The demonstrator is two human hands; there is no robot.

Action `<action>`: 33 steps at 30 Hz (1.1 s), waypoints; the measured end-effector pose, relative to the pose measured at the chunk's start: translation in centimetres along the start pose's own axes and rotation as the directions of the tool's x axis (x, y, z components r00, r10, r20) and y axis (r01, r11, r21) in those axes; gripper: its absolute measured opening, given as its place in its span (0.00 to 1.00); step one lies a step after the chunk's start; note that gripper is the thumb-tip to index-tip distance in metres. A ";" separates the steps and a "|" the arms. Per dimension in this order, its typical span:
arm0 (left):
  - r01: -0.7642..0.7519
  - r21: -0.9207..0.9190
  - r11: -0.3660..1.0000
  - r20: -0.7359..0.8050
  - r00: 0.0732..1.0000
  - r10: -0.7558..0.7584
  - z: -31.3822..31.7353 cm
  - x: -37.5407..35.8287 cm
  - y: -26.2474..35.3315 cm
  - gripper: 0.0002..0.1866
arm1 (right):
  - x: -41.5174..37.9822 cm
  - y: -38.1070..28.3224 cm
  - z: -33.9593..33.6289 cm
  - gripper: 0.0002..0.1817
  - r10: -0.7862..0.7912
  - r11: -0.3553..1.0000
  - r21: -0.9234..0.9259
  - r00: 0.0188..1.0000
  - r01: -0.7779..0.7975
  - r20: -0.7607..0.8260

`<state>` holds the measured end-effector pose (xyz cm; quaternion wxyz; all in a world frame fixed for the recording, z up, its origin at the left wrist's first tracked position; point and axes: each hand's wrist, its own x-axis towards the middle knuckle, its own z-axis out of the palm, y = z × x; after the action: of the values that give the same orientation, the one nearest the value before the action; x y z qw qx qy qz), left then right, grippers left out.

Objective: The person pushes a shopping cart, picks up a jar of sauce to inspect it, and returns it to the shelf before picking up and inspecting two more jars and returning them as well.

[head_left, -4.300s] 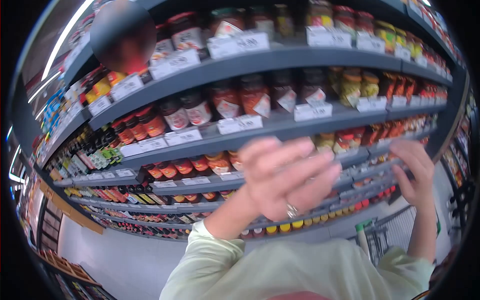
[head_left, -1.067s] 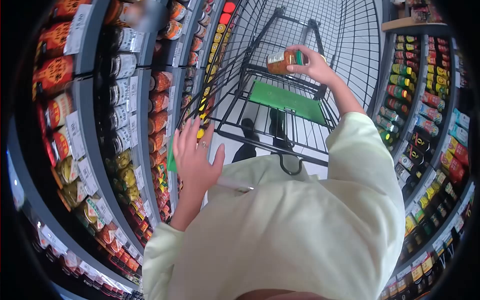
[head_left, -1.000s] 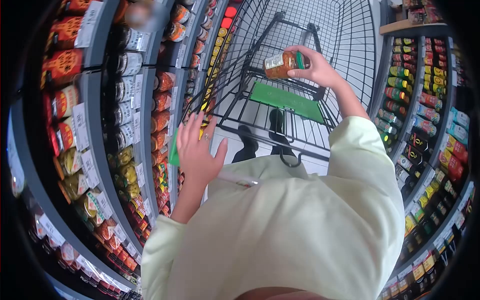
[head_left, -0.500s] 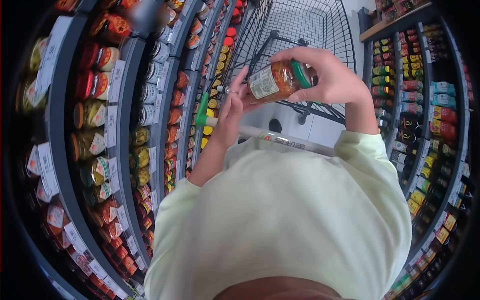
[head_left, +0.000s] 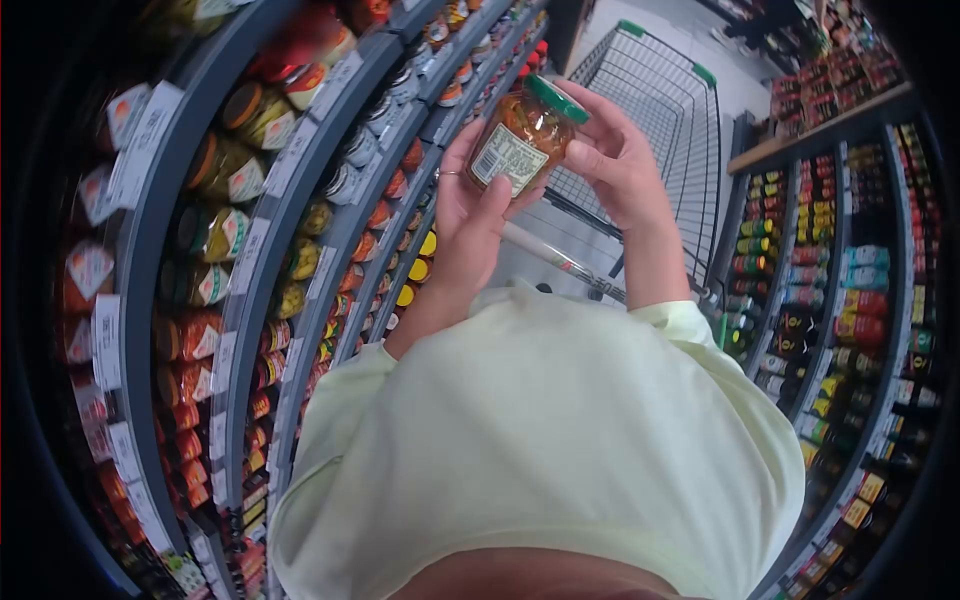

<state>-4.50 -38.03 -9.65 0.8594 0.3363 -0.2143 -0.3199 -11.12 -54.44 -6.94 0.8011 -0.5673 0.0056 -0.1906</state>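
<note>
Between my two hands is a glass jar [head_left: 512, 140] with a green lid, reddish-orange contents and a pale label with a barcode facing me. It leans with its lid up and to the right. My left hand [head_left: 470, 215] cups the jar's lower left side, its thumb pressed on the label and a ring on one finger. My right hand [head_left: 620, 165] grips the jar from the right near the lid, thumb in front and the other fingers partly hidden behind it.
A wire shopping cart [head_left: 650, 130] stands ahead, its handle [head_left: 550, 255] just below my hands. Shelves of jars with price tags [head_left: 255, 245] rise close on the left. More stocked shelves [head_left: 840, 300] line the right. A person's legs [head_left: 745, 35] show at the far end.
The jar has turned more upright, its label now towards me. My left hand has closed around its base, where it was flatter beside it. The view has swung, shifting cart and shelves.
</note>
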 end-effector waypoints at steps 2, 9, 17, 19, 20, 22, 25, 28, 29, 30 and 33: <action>-0.069 0.081 0.994 -0.065 0.995 0.074 -0.2 -0.5 1.1 0.38 | 0.6 0.1 2.2 0.36 0.069 0.995 0.073 0.996 -0.065 -0.048; -0.241 0.229 0.943 -0.170 0.944 0.283 -2.5 -3.1 4.5 0.34 | 3.3 2.1 8.2 0.31 0.067 0.992 0.104 0.996 -0.074 0.065; -0.335 0.240 0.911 -0.196 0.902 0.384 -5.0 -4.9 7.0 0.41 | 2.8 2.6 11.6 0.32 0.074 0.992 -0.111 0.983 -0.056 0.170; -0.401 0.343 0.850 -0.169 0.863 0.475 -5.1 -4.8 7.1 0.42 | 2.2 2.3 12.6 0.30 0.091 0.989 -0.133 0.984 -0.070 0.156; -0.401 0.342 0.850 -0.170 0.863 0.476 -5.3 -4.7 7.0 0.42 | 1.9 2.5 13.0 0.32 0.091 0.993 -0.085 0.988 -0.081 0.125; -0.515 0.463 0.722 -0.092 0.782 0.616 -5.6 -4.1 6.5 0.40 | 1.5 2.5 13.5 0.33 0.087 0.996 -0.043 0.992 -0.083 0.095; -0.454 0.736 0.501 -0.043 0.709 0.704 -5.0 -4.3 6.4 0.37 | 1.4 2.2 13.7 0.35 0.097 0.995 -0.024 0.990 -0.095 0.098; -0.344 0.936 0.077 0.179 0.652 0.736 -5.1 -4.7 6.6 0.38 | 1.7 3.5 13.5 0.29 0.125 0.981 0.134 0.983 -0.143 0.133; -0.340 0.938 0.067 0.182 0.650 0.738 -5.2 -4.9 6.6 0.38 | 2.0 3.9 13.3 0.29 0.123 0.980 0.141 0.982 -0.143 0.141; -0.321 0.946 -0.038 0.245 0.636 0.732 -5.2 -5.0 6.5 0.37 | 2.1 4.2 13.0 0.29 0.156 0.962 0.204 0.978 -0.182 0.136; -0.340 0.923 -0.178 0.360 0.605 0.710 -5.1 -5.5 6.3 0.40 | 1.7 4.0 13.0 0.30 0.194 0.926 0.298 0.970 -0.230 0.145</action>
<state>-2.80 -28.37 -9.47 0.4863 0.7181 -0.3567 0.3474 -5.39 -42.05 -5.59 0.8958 -0.4390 -0.0086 -0.0687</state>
